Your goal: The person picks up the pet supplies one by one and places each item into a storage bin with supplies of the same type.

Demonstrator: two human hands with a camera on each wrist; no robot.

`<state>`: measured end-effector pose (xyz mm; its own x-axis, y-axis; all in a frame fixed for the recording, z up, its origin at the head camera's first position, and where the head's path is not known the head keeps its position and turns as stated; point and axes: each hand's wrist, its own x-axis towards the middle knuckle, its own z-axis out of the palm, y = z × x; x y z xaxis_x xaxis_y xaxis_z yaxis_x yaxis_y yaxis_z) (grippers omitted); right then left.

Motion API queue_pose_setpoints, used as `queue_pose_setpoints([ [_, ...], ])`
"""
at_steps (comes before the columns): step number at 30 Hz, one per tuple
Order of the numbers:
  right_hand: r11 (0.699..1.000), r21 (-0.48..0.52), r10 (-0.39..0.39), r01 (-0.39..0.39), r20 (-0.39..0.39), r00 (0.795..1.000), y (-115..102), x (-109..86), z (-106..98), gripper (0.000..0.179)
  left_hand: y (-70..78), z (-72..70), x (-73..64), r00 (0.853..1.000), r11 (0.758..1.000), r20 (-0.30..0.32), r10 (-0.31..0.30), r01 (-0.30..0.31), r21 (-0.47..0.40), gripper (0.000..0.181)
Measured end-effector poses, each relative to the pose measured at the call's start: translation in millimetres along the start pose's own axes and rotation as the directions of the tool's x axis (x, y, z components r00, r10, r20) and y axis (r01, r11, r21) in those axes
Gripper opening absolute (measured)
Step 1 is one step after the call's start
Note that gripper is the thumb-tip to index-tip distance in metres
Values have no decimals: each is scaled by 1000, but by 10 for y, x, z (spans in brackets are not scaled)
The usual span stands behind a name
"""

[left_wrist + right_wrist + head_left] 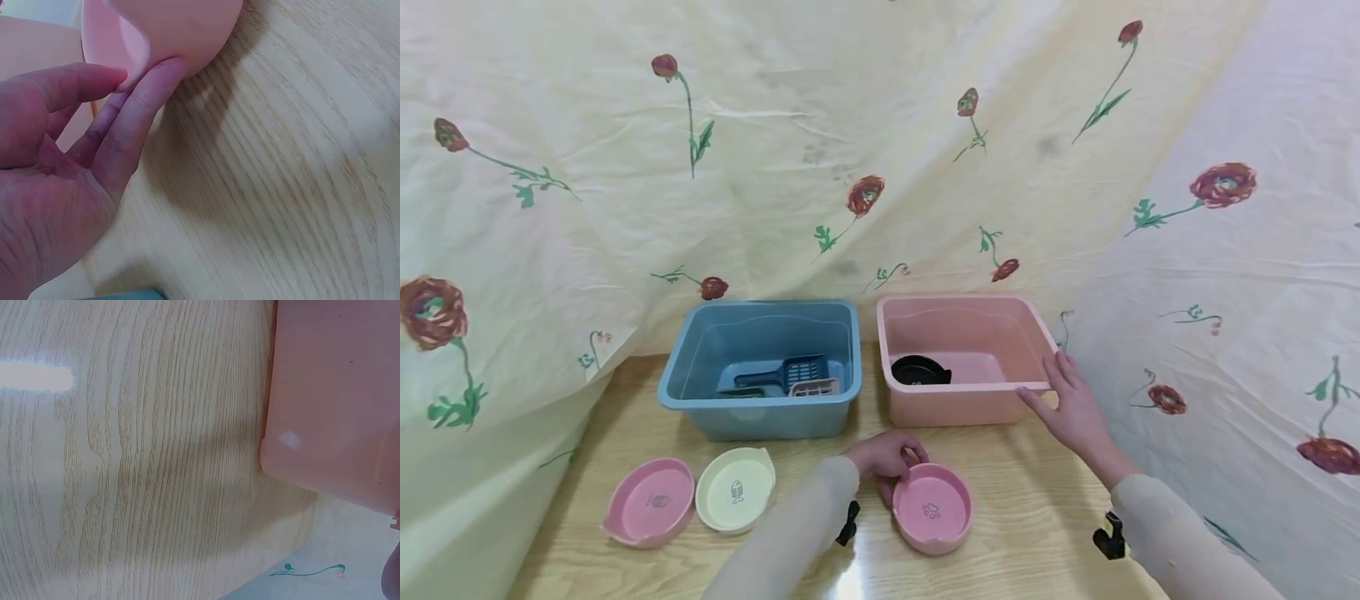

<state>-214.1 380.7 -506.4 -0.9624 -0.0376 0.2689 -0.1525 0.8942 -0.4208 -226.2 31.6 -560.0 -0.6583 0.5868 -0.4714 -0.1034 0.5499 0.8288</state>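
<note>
On table [1018,517] | left hand [883,457] pinches pink bowl [934,521] (paw-print mark [931,511]) | right hand [1072,410] spread against pink tub [955,408]

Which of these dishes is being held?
The pink paw-print dish, pinched by the left hand's grip; the pink fish-print dish, cream dish and black dish are untouched.

The paw-printed dish [932,510] is pink, the cloth [760,167] cream and red-flowered.

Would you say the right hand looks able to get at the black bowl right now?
Probably yes: the right hand is at the near right corner of the pink bin, whose top is open, and nothing seems to cover the black bowl inside.
</note>
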Motion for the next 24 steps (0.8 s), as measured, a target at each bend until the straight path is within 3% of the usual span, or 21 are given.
queue_pose_setpoints([
  [9, 1000, 5, -3, 2, 20, 1000, 33, 12, 7, 94, 202, -244, -241, 995, 999, 98, 18, -23, 49, 43],
  [16, 1000, 4, 4, -4, 45, 999, 30, 35, -30, 99, 532, -473, -437, 988, 994, 140, 69, -80, 74, 47],
  [24, 1000, -8, 16, -16, 82, 997, -8, 79, -46, 102, 954, -694, -624, 987, 978, 132, 89, -111, 176, 45],
])
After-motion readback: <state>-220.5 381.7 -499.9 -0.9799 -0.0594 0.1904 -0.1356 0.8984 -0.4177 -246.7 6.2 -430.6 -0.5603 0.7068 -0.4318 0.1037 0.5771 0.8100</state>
